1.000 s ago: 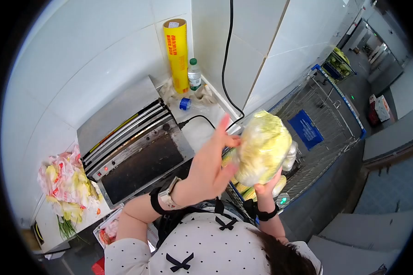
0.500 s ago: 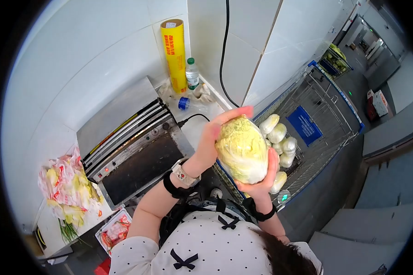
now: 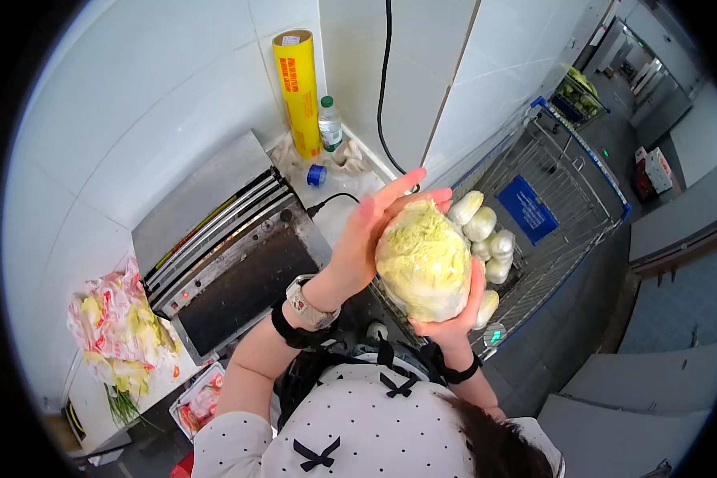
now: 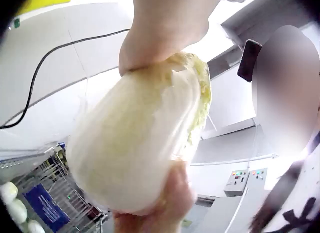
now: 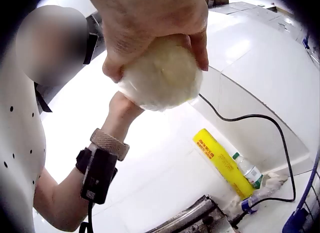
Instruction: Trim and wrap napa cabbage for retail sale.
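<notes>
A napa cabbage (image 3: 424,259), shiny as if in clear film, is held up before the body with its leafy yellow-green end towards the head camera. From below and the right, my right hand (image 3: 456,307) grips its pale base, thumb along the side; the right wrist view shows those fingers (image 5: 199,50) curled round the base. My left hand (image 3: 365,239) lies along the cabbage's left side, its straight fingers reaching past the leafy top. The left palm touches the upper end in the left wrist view.
A wrapping machine (image 3: 235,263) with a dark plate stands left, by a yellow film roll (image 3: 298,95) and a bottle (image 3: 330,125). Several wrapped cabbages (image 3: 479,223) lie in a wire cart (image 3: 570,183) at right. A plastic bag with leaves (image 3: 119,319) lies far left.
The cabbage has come left and turned, its leafy end now facing the head camera. My left hand, apart from it at first, has come to lie against its side. The right hand keeps its grip.
</notes>
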